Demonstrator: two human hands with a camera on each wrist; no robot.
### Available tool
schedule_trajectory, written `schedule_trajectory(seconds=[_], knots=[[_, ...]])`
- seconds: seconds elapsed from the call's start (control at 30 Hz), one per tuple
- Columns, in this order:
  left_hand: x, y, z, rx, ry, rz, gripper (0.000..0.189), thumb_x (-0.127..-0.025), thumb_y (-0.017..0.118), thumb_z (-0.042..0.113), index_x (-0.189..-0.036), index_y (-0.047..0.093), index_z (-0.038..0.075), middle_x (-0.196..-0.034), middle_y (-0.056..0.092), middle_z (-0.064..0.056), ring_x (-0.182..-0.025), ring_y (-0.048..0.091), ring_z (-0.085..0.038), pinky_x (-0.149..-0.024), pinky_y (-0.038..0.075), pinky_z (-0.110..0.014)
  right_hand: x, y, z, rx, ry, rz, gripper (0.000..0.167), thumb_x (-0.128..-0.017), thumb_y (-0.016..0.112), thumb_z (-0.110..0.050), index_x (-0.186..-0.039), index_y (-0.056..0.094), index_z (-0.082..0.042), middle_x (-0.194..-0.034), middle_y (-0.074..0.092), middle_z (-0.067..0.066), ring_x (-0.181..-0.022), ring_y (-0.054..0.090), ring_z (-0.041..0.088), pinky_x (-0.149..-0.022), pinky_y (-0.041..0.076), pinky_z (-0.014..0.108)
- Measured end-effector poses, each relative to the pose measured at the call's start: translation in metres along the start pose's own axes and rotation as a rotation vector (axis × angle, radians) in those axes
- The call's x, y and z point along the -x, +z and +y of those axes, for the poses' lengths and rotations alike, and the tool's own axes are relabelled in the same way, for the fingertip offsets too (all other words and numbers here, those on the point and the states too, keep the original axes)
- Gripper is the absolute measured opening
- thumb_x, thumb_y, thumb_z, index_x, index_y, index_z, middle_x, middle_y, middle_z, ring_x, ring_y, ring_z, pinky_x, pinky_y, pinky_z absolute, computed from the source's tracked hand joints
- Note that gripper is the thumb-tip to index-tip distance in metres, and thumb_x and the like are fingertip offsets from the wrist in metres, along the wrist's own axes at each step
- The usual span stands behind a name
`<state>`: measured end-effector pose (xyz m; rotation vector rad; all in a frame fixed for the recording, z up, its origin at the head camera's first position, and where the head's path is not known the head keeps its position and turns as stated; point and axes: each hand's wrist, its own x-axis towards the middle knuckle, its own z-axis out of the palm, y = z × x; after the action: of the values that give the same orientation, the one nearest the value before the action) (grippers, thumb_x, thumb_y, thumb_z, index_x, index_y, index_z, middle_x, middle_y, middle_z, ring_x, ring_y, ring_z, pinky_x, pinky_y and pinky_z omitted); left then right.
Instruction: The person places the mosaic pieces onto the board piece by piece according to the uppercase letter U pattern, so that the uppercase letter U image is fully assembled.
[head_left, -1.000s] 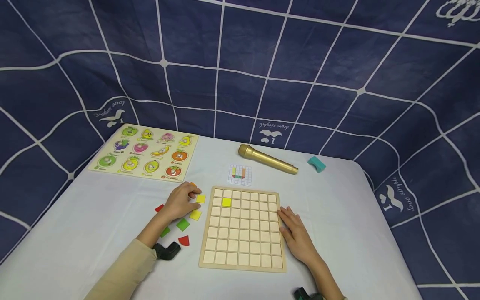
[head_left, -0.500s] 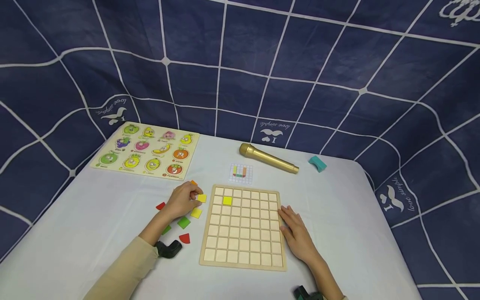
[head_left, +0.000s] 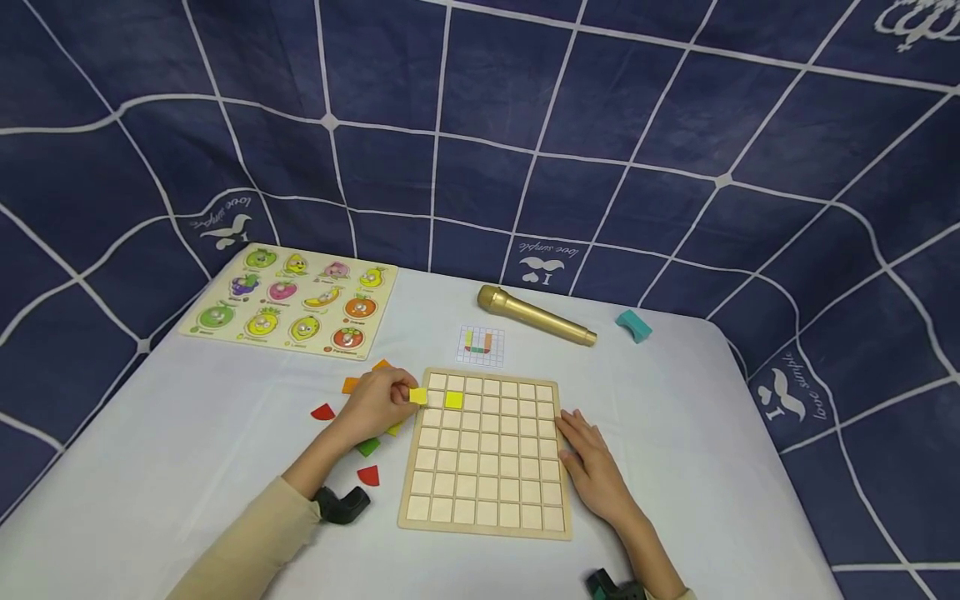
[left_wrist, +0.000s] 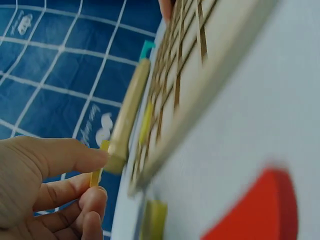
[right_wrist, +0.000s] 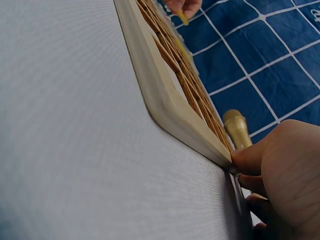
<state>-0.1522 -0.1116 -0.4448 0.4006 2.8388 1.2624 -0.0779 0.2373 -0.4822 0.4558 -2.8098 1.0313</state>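
Observation:
Between its thumb and fingertips, my left hand (head_left: 375, 404) pinches a yellow square tile (head_left: 417, 396). In the head view that tile overlaps the upper left edge of the wooden grid board (head_left: 484, 531); in the left wrist view the tile (left_wrist: 96, 176) is held edge-on, up off the table. One yellow tile (head_left: 453, 400) lies in a cell of the board's second row. My right hand (head_left: 596, 471) rests along the board's right side, fingers extended. In the right wrist view its thumb (right_wrist: 247, 159) touches the board's rim.
Red quarter-circle tiles (head_left: 368, 476), a green tile (head_left: 367, 447) and orange tiles (head_left: 350, 385) lie left of the board. Behind it are a pattern card (head_left: 481, 347), a gold toy microphone (head_left: 536, 316) and a teal arch block (head_left: 634, 326). A fruit puzzle (head_left: 288, 302) lies back left.
The left hand has picked up a yellow tile from the loose ones and moved right with it to the board's edge, uncovering an orange tile. The right hand has stayed in place.

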Motion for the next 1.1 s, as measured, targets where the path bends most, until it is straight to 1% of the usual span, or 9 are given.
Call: schedule_trajectory(seconds=[0.07,0.2,0.33,0.4,0.53,0.7,0.83,1.03,1.1], knots=[[0.002,0.002,0.007,0.030,0.030,-0.003,0.023,-0.069,0.077,0.006,-0.088,0.065,0.003,-0.069,0.052,0.000,-0.061,0.048,-0.012,-0.056,0.041,-0.025,0.000,0.000,0.000,-0.002,-0.001,0.000,0.045,-0.091,0.055,-0.006,-0.135,0.045,-0.002,-0.143,0.037,0.010,-0.136,0.021,0.026,-0.107,0.010,0.050],[0.003,0.008,0.019,0.102,0.059,-0.013,0.025,-0.067,0.079,0.004,-0.087,0.065,0.002,-0.070,0.053,-0.001,-0.060,0.049,-0.011,-0.056,0.042,-0.023,-0.001,0.000,0.000,-0.003,-0.003,-0.002,0.045,-0.091,0.055,-0.006,-0.135,0.045,-0.002,-0.143,0.037,0.010,-0.136,0.021,0.026,-0.107,0.010,0.051],[0.001,0.017,0.027,0.124,0.081,-0.031,0.024,-0.066,0.079,0.002,-0.085,0.065,0.003,-0.069,0.053,-0.001,-0.059,0.049,-0.010,-0.056,0.043,-0.023,-0.001,0.000,0.000,-0.005,0.003,-0.002,0.045,-0.091,0.055,-0.007,-0.135,0.045,-0.002,-0.143,0.037,0.010,-0.136,0.021,0.026,-0.107,0.010,0.051],[-0.001,0.022,0.030,0.118,0.091,-0.043,0.023,-0.066,0.079,0.002,-0.084,0.065,0.003,-0.069,0.053,-0.002,-0.059,0.048,-0.010,-0.055,0.043,-0.022,-0.001,0.000,0.000,-0.006,0.008,-0.003,0.045,-0.091,0.055,-0.006,-0.135,0.045,-0.002,-0.143,0.037,0.010,-0.136,0.021,0.026,-0.107,0.010,0.050],[-0.002,0.029,0.033,0.105,0.083,-0.066,0.022,-0.066,0.079,0.002,-0.082,0.064,0.002,-0.067,0.052,-0.002,-0.056,0.047,-0.010,-0.054,0.042,-0.023,0.000,0.000,0.000,-0.004,0.013,-0.007,0.046,-0.091,0.055,-0.006,-0.135,0.044,-0.002,-0.143,0.037,0.010,-0.137,0.021,0.025,-0.107,0.009,0.050],[-0.001,0.036,0.032,0.059,0.077,-0.075,0.021,-0.065,0.079,0.001,-0.080,0.064,0.002,-0.068,0.051,-0.002,-0.057,0.046,-0.011,-0.055,0.041,-0.024,0.001,0.000,0.000,-0.006,0.009,-0.001,0.046,-0.090,0.056,-0.006,-0.135,0.045,-0.002,-0.143,0.037,0.011,-0.136,0.021,0.026,-0.107,0.010,0.051],[-0.001,0.039,0.031,0.036,0.066,-0.082,0.021,-0.065,0.079,0.000,-0.079,0.064,0.002,-0.068,0.051,-0.002,-0.060,0.045,-0.012,-0.056,0.040,-0.025,0.001,0.000,0.000,-0.007,0.005,-0.001,0.046,-0.090,0.056,-0.005,-0.135,0.045,-0.002,-0.143,0.037,0.010,-0.136,0.021,0.027,-0.106,0.010,0.052],[-0.001,0.042,0.030,-0.013,0.065,-0.091,0.021,-0.065,0.079,-0.001,-0.078,0.063,0.003,-0.066,0.050,-0.001,-0.061,0.044,-0.012,-0.057,0.039,-0.026,0.001,0.001,0.000,-0.006,0.009,-0.001,0.046,-0.090,0.056,-0.005,-0.135,0.045,-0.002,-0.143,0.037,0.011,-0.136,0.022,0.028,-0.106,0.010,0.052],[-0.001,0.043,0.029,-0.015,0.064,-0.091,0.021,-0.065,0.079,-0.001,-0.078,0.064,0.003,-0.066,0.049,-0.001,-0.061,0.044,-0.012,-0.057,0.039,-0.026,0.000,0.001,0.000,-0.006,0.008,-0.001,0.047,-0.090,0.056,-0.006,-0.135,0.045,-0.002,-0.143,0.037,0.011,-0.136,0.022,0.029,-0.106,0.010,0.052]])
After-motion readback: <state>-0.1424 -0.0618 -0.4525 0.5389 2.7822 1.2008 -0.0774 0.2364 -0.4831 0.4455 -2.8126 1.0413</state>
